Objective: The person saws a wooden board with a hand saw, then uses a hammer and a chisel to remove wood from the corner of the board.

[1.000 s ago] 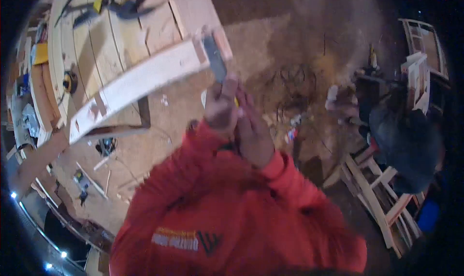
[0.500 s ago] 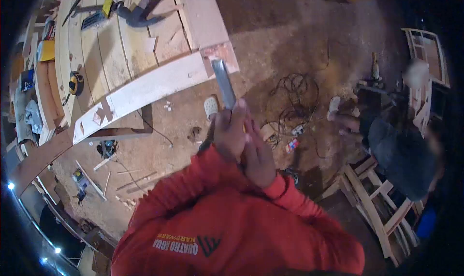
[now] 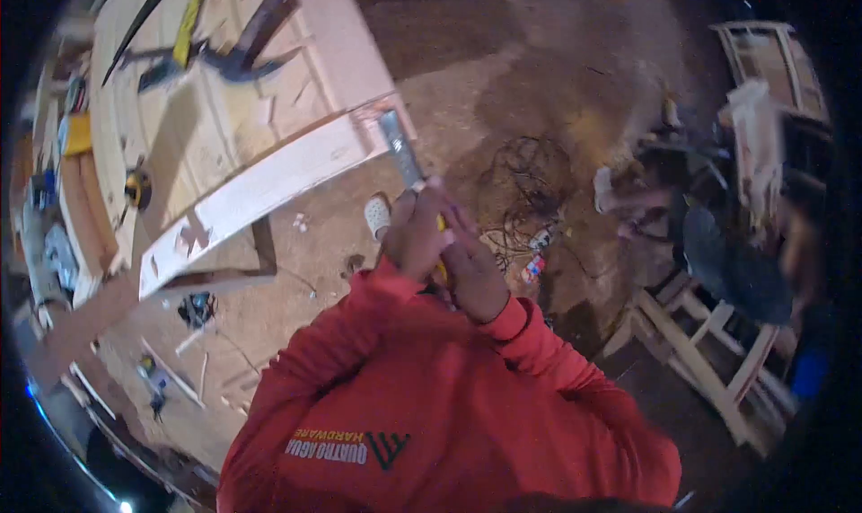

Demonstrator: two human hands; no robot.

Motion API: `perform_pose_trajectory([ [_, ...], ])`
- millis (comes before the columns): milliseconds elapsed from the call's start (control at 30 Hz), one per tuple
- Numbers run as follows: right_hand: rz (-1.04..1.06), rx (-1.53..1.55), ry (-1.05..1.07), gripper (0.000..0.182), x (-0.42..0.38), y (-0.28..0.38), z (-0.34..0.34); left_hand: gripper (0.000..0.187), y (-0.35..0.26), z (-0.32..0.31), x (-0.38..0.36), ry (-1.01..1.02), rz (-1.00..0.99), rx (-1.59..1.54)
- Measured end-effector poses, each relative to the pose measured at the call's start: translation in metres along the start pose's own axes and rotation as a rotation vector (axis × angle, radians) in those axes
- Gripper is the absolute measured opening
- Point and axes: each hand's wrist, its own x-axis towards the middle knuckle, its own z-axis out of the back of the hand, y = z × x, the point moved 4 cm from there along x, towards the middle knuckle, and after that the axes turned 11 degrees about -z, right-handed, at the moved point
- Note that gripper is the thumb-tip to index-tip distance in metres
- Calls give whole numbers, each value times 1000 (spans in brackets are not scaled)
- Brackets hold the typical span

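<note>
Both my hands are wrapped around a wood chisel point(image 3: 400, 152) with a broad metal blade and a yellow handle. My left hand point(image 3: 415, 236) grips near the base of the blade. Just beside it, my right hand point(image 3: 473, 275) closes on the handle, most of which the fingers hide. The blade's tip rests at the notched end of a pale, curved board point(image 3: 269, 185), where the wood is roughly cut. That board runs along the edge of a slatted wooden panel point(image 3: 224, 109).
A hammer point(image 3: 241, 64), a yellow-handled tool point(image 3: 189, 23) and a tape measure point(image 3: 136, 188) lie on the panel. Tangled cable point(image 3: 530, 185) covers part of the floor. Another person point(image 3: 732, 261) is at the right, near wooden frames point(image 3: 709, 342).
The view has shifted slightly, so the panel and floor items sit a little further left. The chisel stays in both hands with its tip at the notched board end.
</note>
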Motion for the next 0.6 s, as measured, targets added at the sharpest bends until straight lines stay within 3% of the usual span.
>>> perform_pose_trajectory([
  [33,-108,83,-17,54,-7,-1,9,24,11,-3,-11,-31,192,-212],
  [100,-420,380,-13,52,-28,7,28,18,-30,1,-20,164,-55,240],
  [167,-535,501,-100,50,-34,11,52,28,-62,23,-26,108,-479,544],
  [233,-397,304,-340,48,-28,6,88,43,-118,43,-13,-14,-957,1162],
  [267,-392,373,-392,45,-23,1,103,51,-138,49,0,-104,-876,1307],
  [300,-387,441,-435,42,-18,-3,118,53,-153,49,14,-206,-953,1494],
  [367,-390,561,-528,30,-11,14,142,53,-133,76,52,-151,-775,1353],
  [433,-280,463,-515,35,7,-3,161,44,-127,86,75,-137,-538,1190],
  [500,-245,459,-489,38,21,-10,178,35,-122,86,77,-141,-445,1117],
  [567,-280,546,-424,35,35,-10,191,29,-120,79,71,-170,-511,1197],
  [600,-336,559,-366,34,42,-18,198,25,-121,72,67,-202,-709,1297],
])
